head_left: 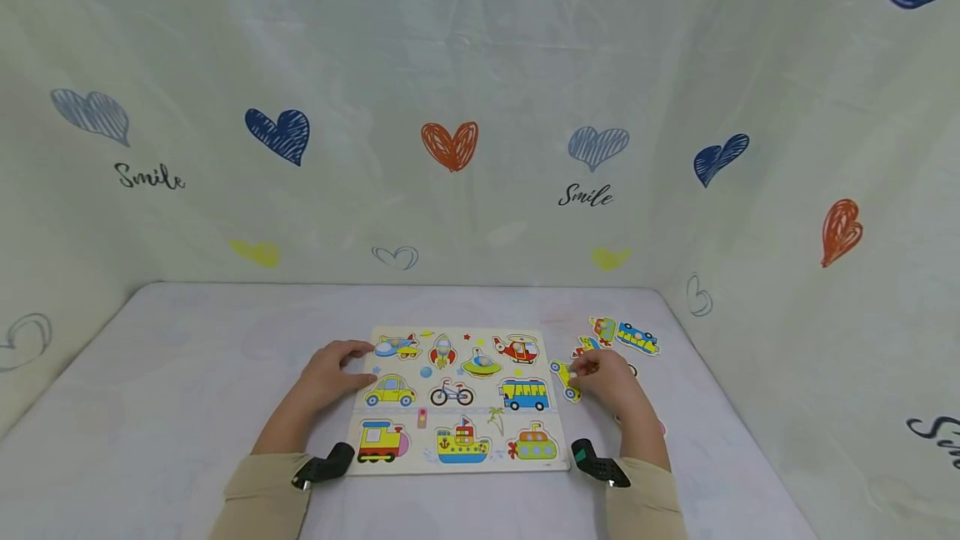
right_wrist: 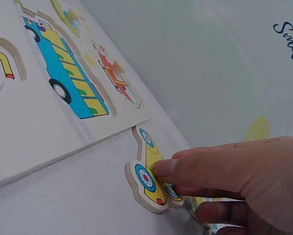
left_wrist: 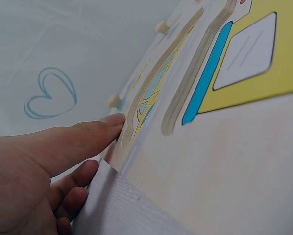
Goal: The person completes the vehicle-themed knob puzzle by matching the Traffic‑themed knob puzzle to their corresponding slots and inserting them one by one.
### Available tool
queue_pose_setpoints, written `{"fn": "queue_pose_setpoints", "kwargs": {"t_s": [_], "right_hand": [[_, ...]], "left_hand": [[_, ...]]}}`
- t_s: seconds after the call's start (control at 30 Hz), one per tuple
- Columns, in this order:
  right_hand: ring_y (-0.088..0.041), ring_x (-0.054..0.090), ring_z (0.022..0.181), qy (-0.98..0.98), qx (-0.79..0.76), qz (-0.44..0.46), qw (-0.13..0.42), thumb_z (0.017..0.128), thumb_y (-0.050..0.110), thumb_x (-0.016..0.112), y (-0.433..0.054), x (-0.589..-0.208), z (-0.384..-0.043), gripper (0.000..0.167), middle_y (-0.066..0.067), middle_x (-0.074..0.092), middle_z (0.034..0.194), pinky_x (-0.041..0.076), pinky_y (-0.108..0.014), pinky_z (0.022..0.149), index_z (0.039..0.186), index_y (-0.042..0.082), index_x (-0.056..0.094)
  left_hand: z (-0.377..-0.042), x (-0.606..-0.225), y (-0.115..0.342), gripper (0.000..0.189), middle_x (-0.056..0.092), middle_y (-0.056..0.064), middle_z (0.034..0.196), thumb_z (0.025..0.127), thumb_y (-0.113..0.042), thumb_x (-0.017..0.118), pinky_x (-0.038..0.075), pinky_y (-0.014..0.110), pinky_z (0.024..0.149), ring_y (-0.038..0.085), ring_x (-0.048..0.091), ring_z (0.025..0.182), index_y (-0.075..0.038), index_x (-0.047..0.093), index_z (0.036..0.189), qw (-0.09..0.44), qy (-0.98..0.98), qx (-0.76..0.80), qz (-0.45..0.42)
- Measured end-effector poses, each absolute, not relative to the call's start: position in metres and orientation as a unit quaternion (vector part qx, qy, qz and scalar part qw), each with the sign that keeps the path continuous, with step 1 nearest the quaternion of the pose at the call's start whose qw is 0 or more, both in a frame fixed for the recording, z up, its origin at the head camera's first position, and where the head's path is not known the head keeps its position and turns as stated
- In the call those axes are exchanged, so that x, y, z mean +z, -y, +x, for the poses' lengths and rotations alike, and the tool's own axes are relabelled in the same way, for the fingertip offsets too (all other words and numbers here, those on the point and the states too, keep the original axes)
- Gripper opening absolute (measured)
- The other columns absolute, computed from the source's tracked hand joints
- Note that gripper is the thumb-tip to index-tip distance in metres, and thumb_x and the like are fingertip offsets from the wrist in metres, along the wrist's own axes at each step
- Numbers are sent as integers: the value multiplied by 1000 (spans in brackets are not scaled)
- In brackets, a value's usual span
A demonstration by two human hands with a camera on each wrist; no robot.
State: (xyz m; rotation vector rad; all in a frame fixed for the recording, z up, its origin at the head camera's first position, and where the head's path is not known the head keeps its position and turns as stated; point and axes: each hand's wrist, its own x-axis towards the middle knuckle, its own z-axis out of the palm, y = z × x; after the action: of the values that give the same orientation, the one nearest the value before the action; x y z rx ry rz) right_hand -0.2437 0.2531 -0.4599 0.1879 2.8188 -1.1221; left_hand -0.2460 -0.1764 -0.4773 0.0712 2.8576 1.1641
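A wooden puzzle board (head_left: 422, 450) with printed vehicles lies flat on the table. My left hand (head_left: 330, 375) rests at its left edge, fingers apart. In the left wrist view its thumb (left_wrist: 83, 142) touches the board's edge while the other fingers curl loosely below. Right of the board, my right hand (head_left: 609, 380) pinches a yellow car puzzle piece (right_wrist: 147, 182) between thumb and fingers. The car tilts just off the board's right edge, and the fingers hide part of it. Knobbed pieces, including a helicopter (head_left: 517, 349), sit in the board's top row.
Loose pieces lie beyond and under the right hand, among them a blue bus piece (head_left: 638, 338) and a green-and-red piece (head_left: 603, 329). White table cloth (head_left: 195, 390) spreads to the left. A heart-printed curtain (head_left: 360, 190) stands behind the table and along its sides.
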Motion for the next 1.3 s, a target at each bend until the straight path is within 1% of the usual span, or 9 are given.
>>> {"fn": "queue_pose_setpoints", "kwargs": {"t_s": [0.4,0.57,0.77,0.9,1.07,1.3], "right_hand": [[-20,51,77,-928,-364,59,47,80,7,78,-253,-461,-243,12,-4,57,80,44,-31,67,89,8,71],[-21,52,79,-933,-352,62,38,82,9,77,-254,-458,-242,12,-4,59,83,45,-32,68,93,7,72],[-21,53,82,-934,-349,76,18,85,12,75,-255,-452,-242,15,-4,62,90,47,-32,70,99,8,72],[-22,53,83,-934,-353,57,6,85,12,75,-249,-446,-242,14,-4,62,92,47,-32,70,98,8,73],[-22,52,83,-934,-356,27,-3,84,11,76,-237,-438,-242,11,-2,62,89,46,-31,69,95,9,74],[-20,50,78,-934,-358,-14,-12,84,10,76,-219,-430,-240,10,0,60,85,44,-30,63,93,11,74]], "left_hand": [[-245,-476,176,51,56,21,122,80,-16,79,42,56,96,42,50,114,-1,61,125,27,-925,378,24],[-245,-476,176,52,56,21,123,80,-17,79,42,56,97,42,49,115,-2,61,126,26,-925,378,24],[-245,-476,176,52,55,21,124,80,-17,79,41,56,98,42,49,116,-1,60,126,28,-923,383,23],[-244,-476,176,52,55,21,124,80,-17,79,41,56,98,42,49,117,-1,60,126,29,-923,383,22],[-245,-477,176,53,55,21,124,80,-16,79,41,56,98,42,49,117,-1,60,127,30,-923,382,21],[-245,-477,176,52,56,21,123,80,-17,79,41,56,98,42,49,116,-1,60,126,29,-925,379,21]]}}
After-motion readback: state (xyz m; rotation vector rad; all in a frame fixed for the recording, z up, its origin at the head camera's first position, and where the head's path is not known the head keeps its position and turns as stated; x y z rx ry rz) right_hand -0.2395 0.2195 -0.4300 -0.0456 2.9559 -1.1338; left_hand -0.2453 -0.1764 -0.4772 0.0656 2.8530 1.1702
